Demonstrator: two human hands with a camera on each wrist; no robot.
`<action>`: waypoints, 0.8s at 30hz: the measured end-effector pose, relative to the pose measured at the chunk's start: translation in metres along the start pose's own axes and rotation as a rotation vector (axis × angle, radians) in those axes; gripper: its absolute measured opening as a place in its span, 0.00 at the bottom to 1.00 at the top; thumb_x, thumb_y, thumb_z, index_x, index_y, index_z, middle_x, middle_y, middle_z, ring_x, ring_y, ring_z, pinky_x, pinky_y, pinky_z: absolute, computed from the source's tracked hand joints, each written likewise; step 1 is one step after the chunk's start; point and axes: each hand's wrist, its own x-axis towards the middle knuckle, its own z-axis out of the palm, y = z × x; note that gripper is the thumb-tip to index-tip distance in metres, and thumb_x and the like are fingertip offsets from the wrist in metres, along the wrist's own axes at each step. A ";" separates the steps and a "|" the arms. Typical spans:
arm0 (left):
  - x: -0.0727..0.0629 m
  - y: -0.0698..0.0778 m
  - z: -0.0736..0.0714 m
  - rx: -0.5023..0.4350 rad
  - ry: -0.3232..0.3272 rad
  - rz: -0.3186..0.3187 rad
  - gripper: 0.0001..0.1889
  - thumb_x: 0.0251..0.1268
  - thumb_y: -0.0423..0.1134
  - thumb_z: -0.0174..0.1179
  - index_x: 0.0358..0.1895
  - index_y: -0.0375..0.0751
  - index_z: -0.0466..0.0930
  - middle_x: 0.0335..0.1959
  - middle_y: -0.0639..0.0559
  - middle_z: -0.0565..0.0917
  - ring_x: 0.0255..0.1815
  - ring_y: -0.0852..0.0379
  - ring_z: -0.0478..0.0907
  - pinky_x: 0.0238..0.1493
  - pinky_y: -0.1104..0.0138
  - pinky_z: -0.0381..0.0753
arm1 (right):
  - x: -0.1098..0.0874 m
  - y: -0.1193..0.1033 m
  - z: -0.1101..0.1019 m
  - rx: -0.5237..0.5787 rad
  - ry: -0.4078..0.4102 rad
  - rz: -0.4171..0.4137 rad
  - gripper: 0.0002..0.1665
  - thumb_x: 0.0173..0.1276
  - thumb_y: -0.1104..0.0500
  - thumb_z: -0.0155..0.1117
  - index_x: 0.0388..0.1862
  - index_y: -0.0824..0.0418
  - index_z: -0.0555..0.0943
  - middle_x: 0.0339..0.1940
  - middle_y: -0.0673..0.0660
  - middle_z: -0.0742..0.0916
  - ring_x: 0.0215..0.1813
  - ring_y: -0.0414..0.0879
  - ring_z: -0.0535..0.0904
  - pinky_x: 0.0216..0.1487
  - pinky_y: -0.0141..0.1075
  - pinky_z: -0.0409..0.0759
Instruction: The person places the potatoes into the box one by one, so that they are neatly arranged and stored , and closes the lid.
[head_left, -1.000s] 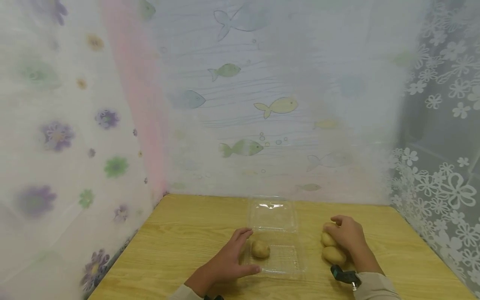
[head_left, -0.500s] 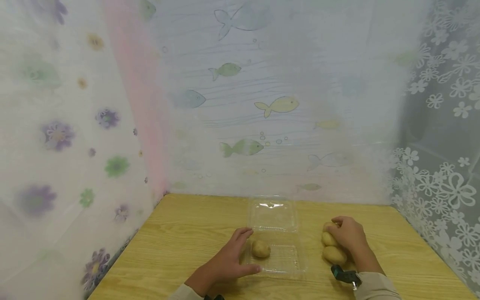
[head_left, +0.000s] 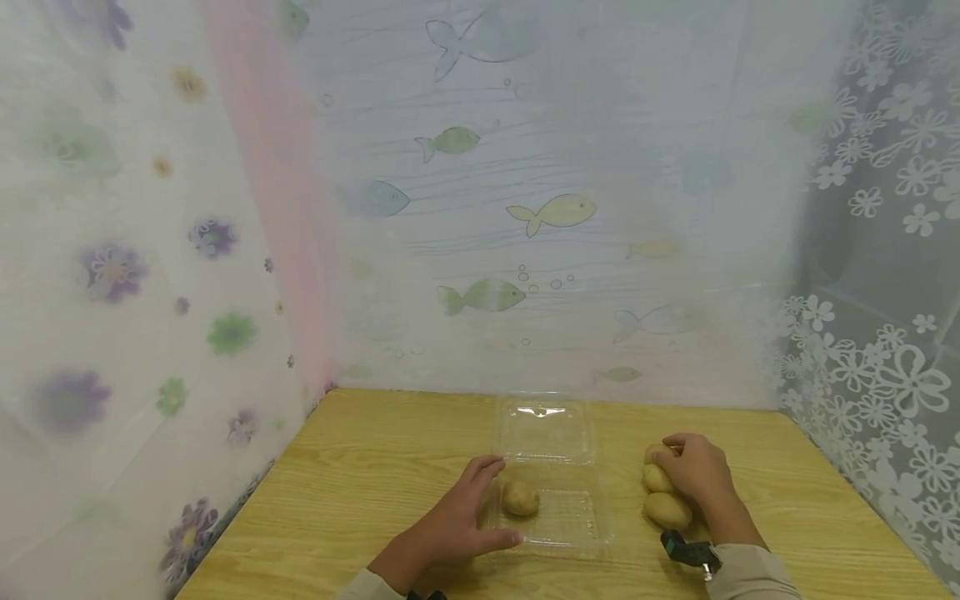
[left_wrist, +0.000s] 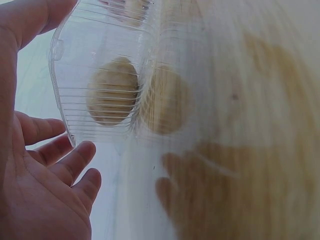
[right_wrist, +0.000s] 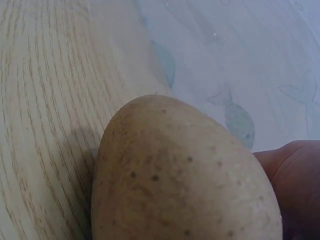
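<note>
A clear plastic clamshell container (head_left: 555,546) lies unfolded on the table, its lid (head_left: 546,433) toward the wall. One potato (head_left: 521,499) sits at the left end of its base; it shows through the ribbed wall in the left wrist view. My left hand (head_left: 461,517) holds the base's left end, thumb along the near edge and index finger at the far corner. To the right, my right hand (head_left: 701,475) grips a potato (head_left: 657,478), thumb across it and fingers on its far side. Another potato (head_left: 667,510) lies just nearer, filling much of the right wrist view.
The wood-grain table (head_left: 375,442) ends at a fish-print curtain (head_left: 480,250) behind. Flowered sheeting (head_left: 135,333) hangs along the left, and a white-flower translucent panel (head_left: 885,358) stands at the right. Black wrist gear (head_left: 690,552) sits below the right hand.
</note>
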 end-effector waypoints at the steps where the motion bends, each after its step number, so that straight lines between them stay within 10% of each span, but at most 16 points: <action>1: 0.000 0.000 0.000 0.003 0.002 0.000 0.54 0.65 0.69 0.64 0.84 0.43 0.49 0.83 0.50 0.52 0.78 0.41 0.63 0.69 0.41 0.73 | 0.000 0.000 0.000 0.003 -0.001 0.002 0.30 0.74 0.50 0.64 0.63 0.72 0.80 0.57 0.76 0.85 0.59 0.72 0.80 0.56 0.61 0.80; 24: 0.000 0.000 0.001 -0.006 0.001 -0.003 0.53 0.66 0.66 0.65 0.84 0.45 0.48 0.83 0.51 0.52 0.78 0.41 0.63 0.68 0.40 0.74 | 0.001 0.002 -0.001 0.010 0.005 0.000 0.29 0.75 0.49 0.64 0.63 0.72 0.81 0.58 0.75 0.85 0.60 0.73 0.79 0.57 0.62 0.79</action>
